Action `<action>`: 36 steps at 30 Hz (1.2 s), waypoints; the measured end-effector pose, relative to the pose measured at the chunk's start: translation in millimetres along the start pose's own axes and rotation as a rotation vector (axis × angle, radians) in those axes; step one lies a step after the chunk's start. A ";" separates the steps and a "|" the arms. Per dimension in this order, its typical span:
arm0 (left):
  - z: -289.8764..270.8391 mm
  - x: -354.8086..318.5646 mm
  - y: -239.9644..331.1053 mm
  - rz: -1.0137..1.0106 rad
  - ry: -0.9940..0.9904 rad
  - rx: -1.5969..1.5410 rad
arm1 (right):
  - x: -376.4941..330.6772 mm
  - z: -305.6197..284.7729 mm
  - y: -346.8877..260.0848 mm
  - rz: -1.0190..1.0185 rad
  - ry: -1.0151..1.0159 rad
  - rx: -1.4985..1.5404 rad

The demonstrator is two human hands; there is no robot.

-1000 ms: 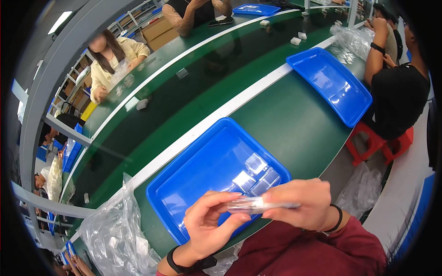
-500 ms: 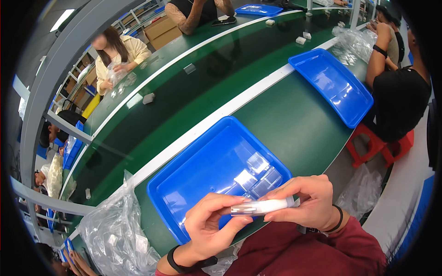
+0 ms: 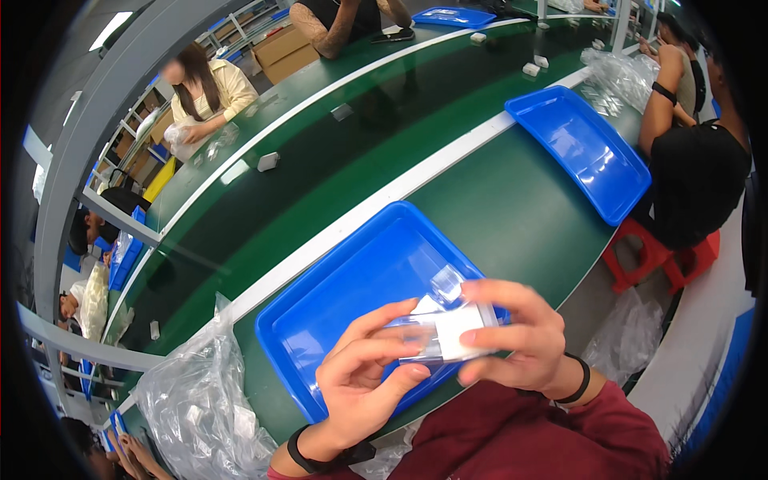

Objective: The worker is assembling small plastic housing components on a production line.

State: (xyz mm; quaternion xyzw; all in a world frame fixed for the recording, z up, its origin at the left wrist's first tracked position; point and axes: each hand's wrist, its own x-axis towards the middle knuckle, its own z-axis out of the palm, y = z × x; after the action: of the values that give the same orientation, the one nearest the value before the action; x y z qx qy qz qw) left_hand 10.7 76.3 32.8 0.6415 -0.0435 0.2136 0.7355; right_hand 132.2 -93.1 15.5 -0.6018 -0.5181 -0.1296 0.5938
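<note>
Both hands grip a small clear plastic box [image 3: 419, 334] with a white block [image 3: 458, 333] in its right half, held over the near edge of a blue tray [image 3: 316, 320]. My left hand [image 3: 360, 372] pinches the clear end between thumb and fingers. On the white end, my right hand [image 3: 524, 336] is closed, its fingers slightly blurred. Whether the block sits fully inside the box, I cannot tell. Behind my hands another clear plastic piece [image 3: 446, 282] lies in the tray; other pieces there are partly hidden.
A bag of clear plastic [image 3: 200, 392] lies left of the tray. Beyond a white rail [image 3: 400, 186], a dark green conveyor belt [image 3: 320, 192] carries small white pieces [image 3: 268, 162]. A second blue tray [image 3: 576, 152] stands at the right, beside a seated person [image 3: 696, 176]. Other people sit across the belt.
The box has turned from edge-on to show its broad white face, and my right hand's fingers have shifted over it. Pieces on the belt have moved slightly right and away.
</note>
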 end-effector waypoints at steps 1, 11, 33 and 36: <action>-1.9 1.0 -0.1 0.006 0.001 0.002 | 1.7 -0.3 0.0 0.041 0.004 0.054; -1.4 -1.2 -3.9 0.116 -0.009 0.115 | -5.8 1.4 8.2 0.093 0.069 0.401; 0.1 -4.0 -2.4 0.019 -0.115 0.292 | 8.8 19.2 -12.5 0.102 -0.050 0.108; 14.3 -7.9 0.5 -0.135 0.114 -0.130 | 2.3 29.4 -2.5 0.041 0.182 0.352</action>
State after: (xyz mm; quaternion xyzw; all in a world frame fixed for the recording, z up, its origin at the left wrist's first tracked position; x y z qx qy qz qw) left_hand 6.4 60.5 33.1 0.5808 0.0283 0.1964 0.7895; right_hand 117.7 -67.7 11.0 -0.4849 -0.4643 -0.0787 0.7369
